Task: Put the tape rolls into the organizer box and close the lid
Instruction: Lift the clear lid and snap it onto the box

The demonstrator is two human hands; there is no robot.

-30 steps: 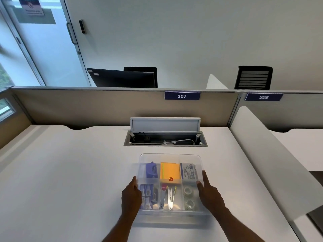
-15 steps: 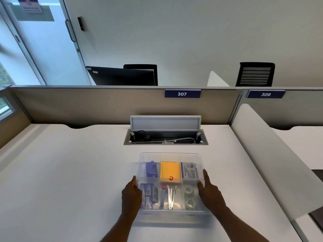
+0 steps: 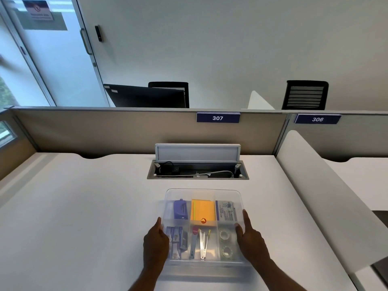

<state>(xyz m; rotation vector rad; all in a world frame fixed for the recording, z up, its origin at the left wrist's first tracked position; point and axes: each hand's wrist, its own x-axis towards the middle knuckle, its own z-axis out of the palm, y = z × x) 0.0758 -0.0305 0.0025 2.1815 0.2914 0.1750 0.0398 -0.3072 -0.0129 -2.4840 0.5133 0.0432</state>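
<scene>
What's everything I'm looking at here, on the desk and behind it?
Organizer box: one, clear plastic with compartments, on the desk in front of the person.
Tape rolls: two, clear, near right compartment of the box.
Orange pad: one, far middle compartment.
Purple item: one, far left compartment; cannot tell what it is.
Desk: one, white.
Cable hatch: one, grey, flap raised, behind the box.
Number plates: two, blue, 307 and 306, on the partition.
Chairs: two, black, beyond the partition.
Monitor: one, black, beyond the partition.
Left hand: on the box's left side.
Right hand: on the box's right side.
</scene>
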